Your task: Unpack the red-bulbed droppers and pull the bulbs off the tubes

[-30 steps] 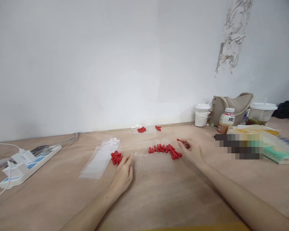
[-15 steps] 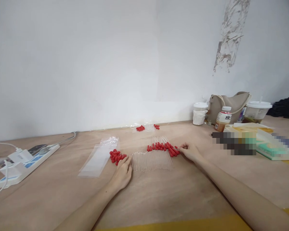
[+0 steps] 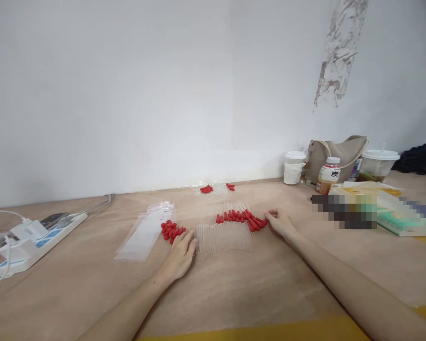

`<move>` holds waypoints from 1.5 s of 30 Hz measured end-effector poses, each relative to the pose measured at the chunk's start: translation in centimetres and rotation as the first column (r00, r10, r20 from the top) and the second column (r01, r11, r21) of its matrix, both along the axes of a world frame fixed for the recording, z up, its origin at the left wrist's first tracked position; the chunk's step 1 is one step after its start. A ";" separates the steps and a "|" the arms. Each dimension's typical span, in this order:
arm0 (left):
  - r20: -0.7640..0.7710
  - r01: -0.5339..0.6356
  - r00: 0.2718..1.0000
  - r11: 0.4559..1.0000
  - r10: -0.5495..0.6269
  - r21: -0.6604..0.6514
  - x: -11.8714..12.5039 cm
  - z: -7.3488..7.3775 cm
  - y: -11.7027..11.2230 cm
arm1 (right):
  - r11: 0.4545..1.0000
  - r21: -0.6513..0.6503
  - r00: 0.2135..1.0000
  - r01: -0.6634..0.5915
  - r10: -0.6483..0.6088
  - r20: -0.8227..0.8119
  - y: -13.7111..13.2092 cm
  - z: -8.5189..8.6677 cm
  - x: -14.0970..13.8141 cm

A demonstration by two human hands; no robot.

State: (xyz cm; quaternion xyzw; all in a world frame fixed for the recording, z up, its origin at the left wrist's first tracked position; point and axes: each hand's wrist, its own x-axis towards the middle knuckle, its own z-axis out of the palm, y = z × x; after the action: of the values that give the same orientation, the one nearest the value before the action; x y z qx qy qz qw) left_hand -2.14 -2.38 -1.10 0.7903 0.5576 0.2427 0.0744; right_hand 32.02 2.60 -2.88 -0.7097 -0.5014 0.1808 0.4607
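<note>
My left hand (image 3: 180, 253) lies on the table with its fingers stretched out, its fingertips at the left end of a row of thin clear tubes (image 3: 223, 238). Beside its knuckles is a heap of red rubber dropper bulbs (image 3: 170, 231). My right hand (image 3: 279, 223) is at the right end of a line of red dropper bulbs (image 3: 237, 216), thumb and fingers slightly apart, its fingertips close to the outermost bulb. Whether they touch it I cannot tell. More clear tubes (image 3: 230, 206) extend behind that line.
Clear plastic bags (image 3: 142, 237) lie left of the heap. A power strip (image 3: 62, 232) with cables is farther left. At the wall is a bag with red bulbs (image 3: 206, 189) and tubes. A lidded cup (image 3: 294, 168), bottle (image 3: 327, 176) and handbag (image 3: 344, 154) stand at right.
My right fingers have opened from the outermost red bulb and drawn slightly away. That bulb now lies with the others. My left hand is almost unmoved.
</note>
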 end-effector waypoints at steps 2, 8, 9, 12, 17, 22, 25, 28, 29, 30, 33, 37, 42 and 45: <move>-0.010 -0.006 1.000 1.000 0.006 -0.006 0.0 0.0 0.0 | 1.000 -0.012 0.999 0.009 -0.008 0.034 0.0 0.5 0.0; -0.106 0.054 0.993 0.998 -0.057 -0.035 0.1 0.3 -0.6 | 0.989 -0.104 0.969 -0.100 0.121 0.217 1.5 3.4 -1.0; -0.112 0.058 0.992 0.998 -0.061 -0.032 0.1 0.3 -0.7 | 0.985 -0.129 0.957 -0.115 0.145 0.252 1.7 4.0 -1.4; -0.114 0.043 0.992 0.998 -0.047 -0.037 0.1 0.3 -0.9 | 0.970 -0.202 0.914 -0.135 0.201 0.352 2.1 5.5 -3.1; -0.106 0.040 0.993 0.998 -0.045 -0.049 0.3 0.6 -1.0 | 0.954 -0.285 0.837 -0.090 0.228 0.498 1.7 6.8 -5.6; -0.088 0.033 0.995 0.996 -0.040 -0.077 0.3 0.7 -1.1 | 0.942 -0.331 0.783 -0.060 0.250 0.570 1.2 7.2 -6.2; -0.067 0.029 0.997 0.996 -0.035 -0.083 0.2 0.5 -1.0 | 0.936 -0.348 0.765 -0.060 0.267 0.587 1.0 7.4 -6.1; -0.059 0.031 0.998 0.997 -0.036 -0.074 0.2 0.3 -0.8 | 0.932 -0.359 0.757 -0.051 0.271 0.595 1.0 7.5 -6.1; -0.058 0.034 0.998 0.997 -0.038 -0.070 0.2 0.3 -0.8 | 0.931 -0.363 0.756 -0.048 0.271 0.595 1.0 7.5 -6.1; -0.058 0.038 0.997 0.997 -0.042 -0.065 0.3 0.3 -0.8 | 0.929 -0.368 0.758 -0.044 0.271 0.594 1.0 7.4 -6.2; -0.055 0.043 0.997 0.998 -0.045 -0.039 0.4 0.3 -0.8 | 0.924 -0.381 0.771 -0.034 0.267 0.578 1.2 7.4 -6.3; -0.050 0.035 0.998 0.999 -0.036 -0.023 0.5 0.0 -0.8 | 0.929 -0.368 0.805 -0.027 0.239 0.543 1.5 8.0 -6.0; -0.014 0.015 1.000 0.991 -0.014 0.129 0.5 0.1 -0.9 | 0.960 -0.272 0.844 -0.061 0.195 0.500 0.4 9.7 -5.2; -0.038 0.057 0.998 0.925 -0.046 0.374 0.6 1.1 -1.3 | 0.980 -0.096 0.837 -0.173 0.198 0.510 -2.0 8.8 -5.4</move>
State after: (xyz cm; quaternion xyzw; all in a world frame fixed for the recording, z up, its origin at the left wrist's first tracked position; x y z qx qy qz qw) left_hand -1.56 -3.68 -0.03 0.8079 0.4808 0.3314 -0.0797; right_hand 26.61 0.56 5.89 -0.6907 -0.6685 0.0389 0.2730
